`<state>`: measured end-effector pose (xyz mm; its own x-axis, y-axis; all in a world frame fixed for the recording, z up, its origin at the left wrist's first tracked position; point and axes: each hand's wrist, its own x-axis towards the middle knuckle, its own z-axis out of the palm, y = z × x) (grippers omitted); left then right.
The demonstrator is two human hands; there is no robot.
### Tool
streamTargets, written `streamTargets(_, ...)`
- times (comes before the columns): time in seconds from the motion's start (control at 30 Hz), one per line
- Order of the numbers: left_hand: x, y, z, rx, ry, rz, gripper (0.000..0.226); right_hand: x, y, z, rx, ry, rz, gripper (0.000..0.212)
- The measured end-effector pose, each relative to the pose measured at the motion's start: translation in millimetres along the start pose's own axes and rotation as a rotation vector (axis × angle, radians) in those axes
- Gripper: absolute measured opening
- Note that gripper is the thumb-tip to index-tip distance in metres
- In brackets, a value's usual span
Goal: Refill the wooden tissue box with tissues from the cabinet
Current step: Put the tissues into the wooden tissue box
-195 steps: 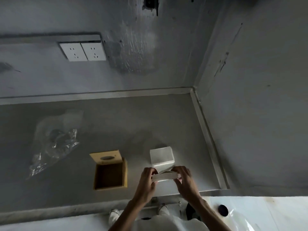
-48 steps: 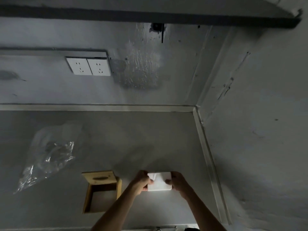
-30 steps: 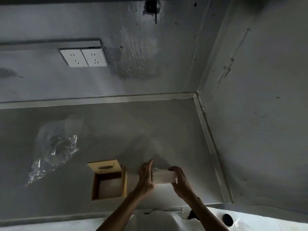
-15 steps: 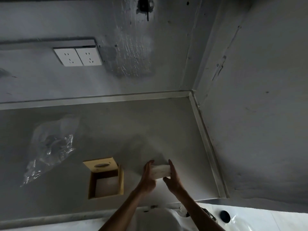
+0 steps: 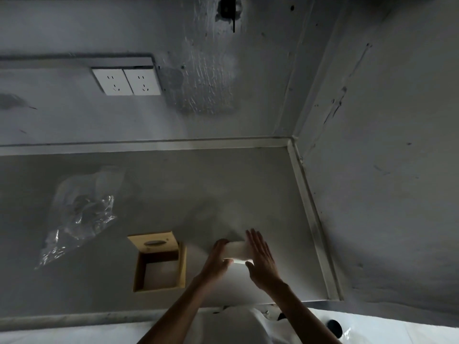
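Note:
A white stack of tissues stands on the grey counter, pressed between my two hands. My left hand cups its left side with curled fingers. My right hand lies flat against its right side, fingers straight. The wooden tissue box lies to the left of the stack, its open side facing up. The panel with the oval slot is at the box's far end. Inside the box I see only a pale bottom.
A crumpled clear plastic wrapper lies on the counter at the left. Two white wall sockets sit on the back wall. A side wall closes the counter on the right. A small black cap rests on white plastic at the lower right.
The tissue stack stays between my hands, just right of the box. My right hand has flattened against its side, fingers now straight. The view has shifted slightly.

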<state>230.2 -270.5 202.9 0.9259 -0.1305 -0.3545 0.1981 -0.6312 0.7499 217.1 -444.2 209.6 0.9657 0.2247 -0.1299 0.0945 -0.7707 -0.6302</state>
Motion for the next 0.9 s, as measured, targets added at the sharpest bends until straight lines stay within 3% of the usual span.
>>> streamTargets(0.07,-0.5,2.0,-1.7,0.045,0.007,-0.006,0.055,7.3,0.0,-1.1,-0.212,-0.041,-0.146,0.089)
streamTargets(0.2,-0.6,-2.4,-3.2,0.160,-0.004,0.004,0.064,28.6,-6.0,0.2,-0.465,-0.047,-0.183,0.075)
streamTargets(0.27,-2.3,-1.8,-8.8,0.206,-0.031,-0.019,0.066,35.4,-19.5,-4.5,-0.556,-0.143,-0.178,0.076)
streamTargets(0.33,-5.2,-2.6,-17.8,0.201,-0.046,-0.015,0.067,38.5,-34.1,-9.3,-0.613,-0.211,-0.187,0.059)
streamTargets(0.4,-10.7,-3.8,-29.7,0.176,-0.063,-0.022,0.067,40.9,-48.5,-14.6,-0.587,-0.289,-0.181,0.045)
streamTargets(0.53,-35.7,-1.7,-63.0,0.101,-0.038,0.024,0.057,41.5,-63.9,-26.9,-0.415,-0.434,-0.034,0.053)
streamTargets(0.63,-63.8,-11.8,-96.8,0.059,0.114,0.036,0.037,39.1,-68.6,-42.1,-0.146,-0.521,0.104,0.055)
streamTargets(0.77,-89.4,-48.9,-147.7,-0.079,0.454,-0.182,0.015,44.9,-113.4,-58.2,0.097,-0.561,0.158,0.055)
streamTargets(0.83,-94.5,-70.0,-166.9,-0.116,0.453,-0.308,0.015,52.7,-154.0,-48.0,0.120,-0.636,0.102,0.052)
streamTargets(0.9,-95.4,-82.1,-177.1,-0.107,0.328,-0.388,0.027,60.3,-192.0,-28.2,0.072,-0.677,0.042,0.054)
